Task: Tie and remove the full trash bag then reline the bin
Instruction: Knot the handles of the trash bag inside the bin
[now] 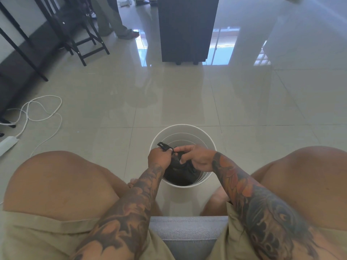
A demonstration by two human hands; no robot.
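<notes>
A white round bin (183, 131) stands on the tiled floor between my knees. A black trash bag (180, 176) sits inside it, its top gathered up at the rim. My left hand (159, 157) grips a twisted black end of the bag, and a short loop of it sticks out past my fingers to the upper left. My right hand (197, 158) pinches the other gathered end right beside it, over the near half of the bin. Both hands almost touch above the bag. The knot area is hidden between my fingers.
I sit on a grey cushioned seat (187, 233), knees spread wide. A dark cabinet (187, 29) stands ahead. Black chair and table legs (82, 40) are at the upper left, with a person's legs (116, 21) behind them. A white cable (37, 113) and power strip (7, 144) lie at the left.
</notes>
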